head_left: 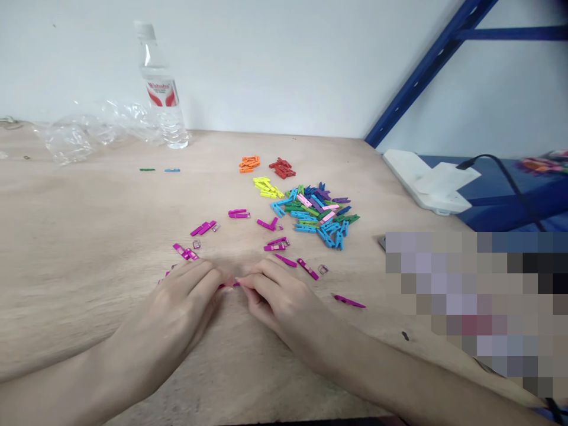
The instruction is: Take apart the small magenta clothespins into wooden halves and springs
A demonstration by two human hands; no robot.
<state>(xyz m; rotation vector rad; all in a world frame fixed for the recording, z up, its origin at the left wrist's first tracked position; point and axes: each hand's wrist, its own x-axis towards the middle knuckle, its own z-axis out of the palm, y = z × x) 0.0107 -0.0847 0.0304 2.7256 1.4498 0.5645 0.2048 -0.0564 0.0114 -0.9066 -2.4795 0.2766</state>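
**Left hand (189, 299) and right hand (281, 291) meet at a magenta peg (236, 284)**

The worktop (89, 219) spans the frame. At lower centre, both hands' fingers are pinched nearly together, gripping the peg from opposite sides; they hide whether it is whole or half. A bottle (162, 112) stands upper left. Right of centre lies a mixed pile (319, 214) of pegs. Loose magenta pieces, such as the half (349, 302) at lower right, lie around the hands.

The peg should be light and stiff, perhaps springy and quick to slip; its flat ends seem the best hold. Smallest is a wire spring (323, 269), right of the hands.
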